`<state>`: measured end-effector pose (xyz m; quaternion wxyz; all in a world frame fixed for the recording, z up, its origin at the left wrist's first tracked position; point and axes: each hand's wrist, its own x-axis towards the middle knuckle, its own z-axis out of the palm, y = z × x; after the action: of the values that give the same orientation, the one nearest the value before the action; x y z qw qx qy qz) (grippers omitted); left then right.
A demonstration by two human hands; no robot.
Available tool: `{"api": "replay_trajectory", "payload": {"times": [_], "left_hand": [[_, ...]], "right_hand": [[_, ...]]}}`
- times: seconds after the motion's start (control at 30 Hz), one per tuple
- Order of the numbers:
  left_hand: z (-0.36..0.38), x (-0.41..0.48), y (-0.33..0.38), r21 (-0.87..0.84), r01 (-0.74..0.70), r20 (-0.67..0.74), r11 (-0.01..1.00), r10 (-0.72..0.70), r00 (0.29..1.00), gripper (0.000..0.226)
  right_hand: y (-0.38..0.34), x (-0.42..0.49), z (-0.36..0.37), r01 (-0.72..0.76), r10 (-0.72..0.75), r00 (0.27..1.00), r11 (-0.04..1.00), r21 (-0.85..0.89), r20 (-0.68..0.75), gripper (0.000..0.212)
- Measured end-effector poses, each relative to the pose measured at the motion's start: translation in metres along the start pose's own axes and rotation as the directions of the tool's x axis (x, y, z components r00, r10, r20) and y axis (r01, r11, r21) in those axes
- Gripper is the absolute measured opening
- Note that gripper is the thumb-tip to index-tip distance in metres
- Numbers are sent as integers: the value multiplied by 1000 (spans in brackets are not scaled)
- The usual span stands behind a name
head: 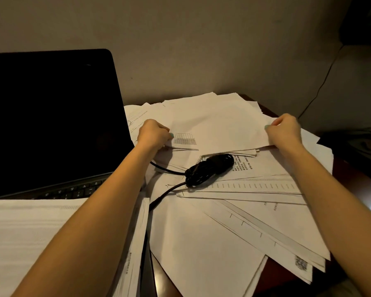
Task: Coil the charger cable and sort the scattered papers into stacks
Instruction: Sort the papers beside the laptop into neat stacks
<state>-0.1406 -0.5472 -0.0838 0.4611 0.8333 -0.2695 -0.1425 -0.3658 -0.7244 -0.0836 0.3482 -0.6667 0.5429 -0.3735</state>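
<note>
Papers [219,125] gripped at both sides by left hand [153,133] and right hand [284,130].

Dark wooden table [356,181] under paper
Loose sheets [201,232] are spread across it, overlapping; an open laptop [51,116] is set at the left, a neater stack [30,232] before it.

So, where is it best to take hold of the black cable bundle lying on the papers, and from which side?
Probably across the thick middle of the cable bundle, pinching its narrow width from above, on the right side. It lies flat on the scattered papers, and its two loose ends trail off leftward.
</note>
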Motion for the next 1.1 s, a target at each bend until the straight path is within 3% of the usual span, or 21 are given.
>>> {"api": "replay_trajectory", "payload": {"times": [0.07, 0.17, 0.23, 0.33, 0.47, 0.57, 0.67, 0.73, 0.8, 0.9, 0.97, 1.1], "left_hand": [[0, 0, 0, 12, -12, -39, 1000, 12, 999, 5], [2, -5, 4, 60, -28, 81, 998, 23, 996, 24], [3, -5, 5, 86, -17, 84, 996, 9, 996, 20], [3, -4, 4, 88, -8, 12, 996, 7, 1000, 9], [4, -2, 2, 217, -37, -110, 975, 62, 992, 16], [2, -1, 1, 355, -73, -233, 932, 164, 959, 16], [0, -3, -1, 459, -172, -348, 871, 355, 868, 6], [2, -1, 2, 353, -293, -370, 889, 420, 829, 9], [4, 3, 6, 52, -345, -310, 937, 343, 887, 15], [4, 1, 8, -294, -131, 11, 947, 141, 990, 18], [3, -4, 8, -347, -48, 162, 936, 110, 981, 22], [2, -8, 14, -387, 9, 101, 922, 32, 994, 42]], "right_hand": [[0, 1, -5, -47, 47, 999, 999, -6, 9, 12], [-4, -4, -4, -78, 73, 992, 996, 43, 102, 14], [-9, -10, -4, -122, 92, 977, 982, 147, 193, 38], [-10, -8, -2, -184, 136, 936, 975, 122, 325, 42], [-9, 0, 1, -102, 104, 968, 995, -19, 227, 25], [-7, 3, 2, -150, 143, 977, 988, 37, 157, 11], [-5, 6, 4, -191, 165, 965, 974, 118, 202, 12], [-9, 0, 5, -216, 153, 949, 952, 216, 277, 12], [-11, -5, 6, -214, 109, 929, 938, 272, 355, 7], [-15, -12, 4, -223, 74, 909, 917, 331, 409, 2], [-17, -12, 2, -233, 71, 901, 911, 340, 427, 1], [-15, -9, 2, -193, 104, 925, 958, 213, 366, 18]]}}
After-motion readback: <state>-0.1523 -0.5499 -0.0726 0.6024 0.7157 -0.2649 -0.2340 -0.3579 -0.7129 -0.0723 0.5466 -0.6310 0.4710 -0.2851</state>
